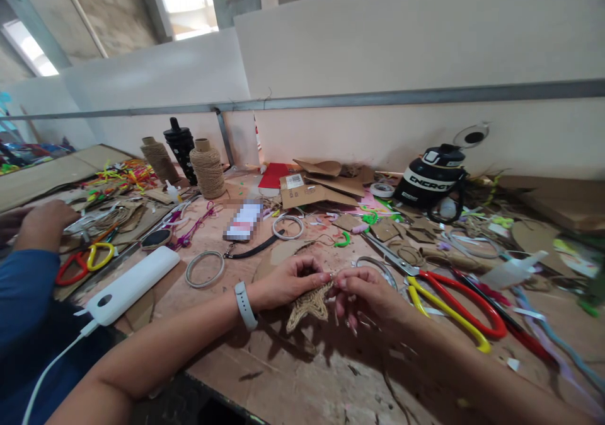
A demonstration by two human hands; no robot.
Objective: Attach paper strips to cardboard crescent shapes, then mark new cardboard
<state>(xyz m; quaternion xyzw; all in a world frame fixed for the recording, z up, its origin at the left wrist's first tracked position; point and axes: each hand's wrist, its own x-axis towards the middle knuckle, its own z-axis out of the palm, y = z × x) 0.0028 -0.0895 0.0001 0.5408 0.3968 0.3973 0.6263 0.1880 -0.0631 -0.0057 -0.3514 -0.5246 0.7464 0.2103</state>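
Observation:
My left hand [295, 280], with a pale watch band on its wrist, is closed on a star of braided tan twine [309, 308]. The star's points hang below my fingers, over the table. At the star's upper right edge, the thumb and forefinger of my right hand [362, 289] are pinched together close to my left thumb. What sits between those right fingertips is too small to make out. Under my left hand lies a piece of brown cardboard [274, 258], partly covered by the hand.
Scissors with red and yellow handles [460, 299] lie to the right. Behind stand twine spools [208, 169] and a black bottle [430, 179]. A phone [243, 220], metal rings [205, 268] and a white power bank [130, 286] lie around. A co-worker's arm [28, 255] is at left.

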